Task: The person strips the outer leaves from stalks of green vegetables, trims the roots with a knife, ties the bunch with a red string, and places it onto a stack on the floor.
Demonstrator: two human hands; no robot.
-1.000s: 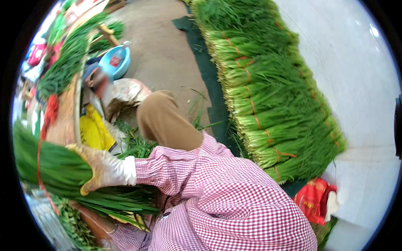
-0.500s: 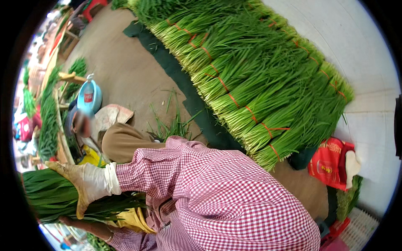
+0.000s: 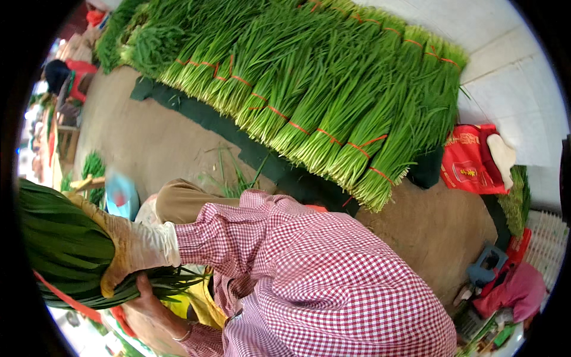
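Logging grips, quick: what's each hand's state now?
Left hand: at the green bundle; grip hidden, cannot be told.
Right hand: gloved, holding the green bundle.

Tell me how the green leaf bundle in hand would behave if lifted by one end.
The leaf bundle would likely droop, since its long, thin leaves curve. Loose leaves sticking out near the bare hand could slip free.

Gold print (image 3: 467, 172) stands on the red bag (image 3: 453, 156) at three o'clock, high and low on its front; none reads clearly.
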